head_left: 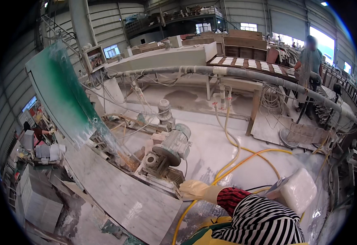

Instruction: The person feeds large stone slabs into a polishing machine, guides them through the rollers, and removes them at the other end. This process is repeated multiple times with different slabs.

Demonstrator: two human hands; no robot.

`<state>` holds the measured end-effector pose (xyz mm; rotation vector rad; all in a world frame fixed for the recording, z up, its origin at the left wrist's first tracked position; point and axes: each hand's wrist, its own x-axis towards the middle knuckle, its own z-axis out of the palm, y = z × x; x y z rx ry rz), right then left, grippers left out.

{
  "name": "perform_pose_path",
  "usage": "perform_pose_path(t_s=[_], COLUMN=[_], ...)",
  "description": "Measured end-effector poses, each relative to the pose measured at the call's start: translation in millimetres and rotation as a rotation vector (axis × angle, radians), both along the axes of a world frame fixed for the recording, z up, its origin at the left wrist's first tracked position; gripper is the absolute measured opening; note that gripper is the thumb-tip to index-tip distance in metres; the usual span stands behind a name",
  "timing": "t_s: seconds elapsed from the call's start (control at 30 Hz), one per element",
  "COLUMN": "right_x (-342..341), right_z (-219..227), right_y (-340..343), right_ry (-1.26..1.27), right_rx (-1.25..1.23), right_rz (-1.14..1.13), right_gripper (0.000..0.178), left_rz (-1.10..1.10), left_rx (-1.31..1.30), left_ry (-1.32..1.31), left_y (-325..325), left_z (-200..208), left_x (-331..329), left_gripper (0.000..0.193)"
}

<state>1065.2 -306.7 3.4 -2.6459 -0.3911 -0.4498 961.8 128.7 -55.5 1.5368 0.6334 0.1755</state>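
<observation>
My right hand [197,190], in a cream rubber glove, reaches in from the lower right, with a red-black cuff and a black-and-white striped sleeve behind it. Its fingers are closed at the far right corner of a long pale grey-veined stone slab [133,208], which lies at lower left; the fingertips are partly hidden. Just beyond the glove sits a dusty electric motor [174,143] with a gearbox [152,163] on a metal base. My left hand is out of view.
A green-and-white panel [60,94] leans up at left, with broken slabs [39,200] below. Yellow hoses [252,157] cross the wet floor. A white plastic container [297,190] stands by my right arm. A long pipe [227,71] spans the back; another person [311,61] stands far right.
</observation>
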Motion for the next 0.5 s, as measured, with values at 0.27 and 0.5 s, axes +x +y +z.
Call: perform_pose_path(t_s=[0.27,0.5], right_x=[-110.0,-222.9], right_z=[-66.7,-141.7], right_y=[-16.0,-43.5], right_ry=[0.680,1.050], right_rx=[0.100,0.320], right_rz=[-0.259,-0.275], right_gripper=[0.038,0.041], left_rz=[-0.830,-1.047], left_rx=[1.187,1.405], left_ry=[-0.488,-0.313], left_y=[-60.4,-119.0], left_z=[150.0,93.6], left_x=[17.2,73.2], left_gripper=[0.052,0.063])
